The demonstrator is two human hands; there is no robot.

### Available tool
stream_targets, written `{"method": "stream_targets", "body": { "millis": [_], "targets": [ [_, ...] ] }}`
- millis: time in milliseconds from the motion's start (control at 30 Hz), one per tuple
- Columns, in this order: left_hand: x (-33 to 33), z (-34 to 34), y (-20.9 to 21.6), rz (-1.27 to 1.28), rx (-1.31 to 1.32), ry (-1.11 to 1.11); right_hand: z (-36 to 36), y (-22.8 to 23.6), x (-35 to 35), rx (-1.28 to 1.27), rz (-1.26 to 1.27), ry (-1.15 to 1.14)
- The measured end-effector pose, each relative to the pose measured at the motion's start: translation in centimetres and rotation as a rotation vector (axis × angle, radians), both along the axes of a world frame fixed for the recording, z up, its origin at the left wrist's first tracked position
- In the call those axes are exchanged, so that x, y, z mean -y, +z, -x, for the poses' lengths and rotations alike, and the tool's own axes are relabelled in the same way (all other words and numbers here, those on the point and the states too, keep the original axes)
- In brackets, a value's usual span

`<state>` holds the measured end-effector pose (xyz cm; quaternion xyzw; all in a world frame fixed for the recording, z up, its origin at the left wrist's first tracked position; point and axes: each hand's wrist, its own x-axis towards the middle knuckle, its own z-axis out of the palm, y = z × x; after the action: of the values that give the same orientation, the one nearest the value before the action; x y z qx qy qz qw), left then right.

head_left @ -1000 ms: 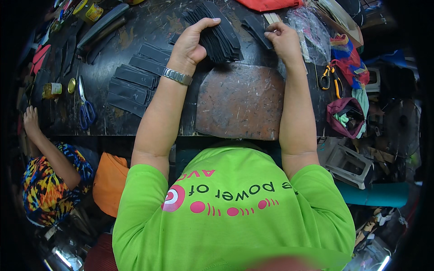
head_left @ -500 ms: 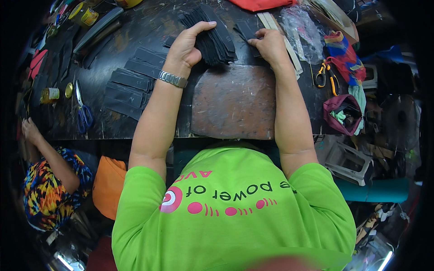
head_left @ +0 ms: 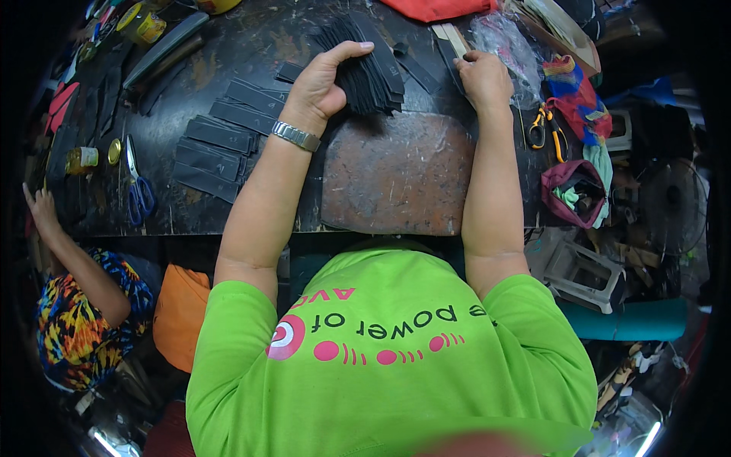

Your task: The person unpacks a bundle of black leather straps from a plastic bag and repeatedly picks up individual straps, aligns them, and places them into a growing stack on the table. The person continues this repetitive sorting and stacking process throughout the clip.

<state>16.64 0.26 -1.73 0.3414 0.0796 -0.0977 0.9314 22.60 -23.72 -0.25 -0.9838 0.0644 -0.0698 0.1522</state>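
My left hand (head_left: 318,85), with a metal watch at the wrist, is closed around a thick fanned stack of black strips (head_left: 373,65), thumb along its top. To the right of the stack, my right hand (head_left: 486,80) pinches a single dark strip (head_left: 450,62) beside some pale flat sticks (head_left: 454,36). One loose black strip (head_left: 417,71) lies on the table between the hands. Several more black strips (head_left: 221,135) are spread in overlapping groups left of my left forearm. A worn brown board (head_left: 396,175) lies between my forearms at the table's near edge.
Blue-handled scissors (head_left: 140,194) and a small jar (head_left: 82,160) lie at the left. Orange-and-black pliers (head_left: 548,129), a clear plastic bag (head_left: 510,57) and a maroon pouch (head_left: 572,190) are at the right. Another person's hand (head_left: 46,213) rests by the far-left table edge.
My right hand has moved right, taking one strip along and leaving another on the table. My left hand and the stack have shifted slightly right. The other person's hand has lifted, fingers extended.
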Motion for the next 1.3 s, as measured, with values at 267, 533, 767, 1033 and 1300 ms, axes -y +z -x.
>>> {"method": "stream_targets", "body": {
  "millis": [267,533,767,1033,1300],
  "targets": [
    [0.4,-0.1,-0.8,-0.040,0.035,-0.032,2.3,0.8,-4.5,-0.017,-0.875,0.526],
    [0.7,-0.2,-1.2,-0.142,0.033,0.043,4.7,0.8,-6.8,0.342,-0.522,0.572],
    [-1.2,-0.6,0.0,0.010,0.045,-0.010,2.6,-0.1,-6.4,0.127,-1.376,0.456],
    [-7.1,-1.7,0.6,0.031,0.108,0.378,2.2,0.4,-5.6,-0.247,-1.678,0.350],
    [-7.5,-1.4,0.7,0.210,0.094,0.240,5.6,1.9,-7.2,-0.825,-1.205,0.688]
  ]
}}
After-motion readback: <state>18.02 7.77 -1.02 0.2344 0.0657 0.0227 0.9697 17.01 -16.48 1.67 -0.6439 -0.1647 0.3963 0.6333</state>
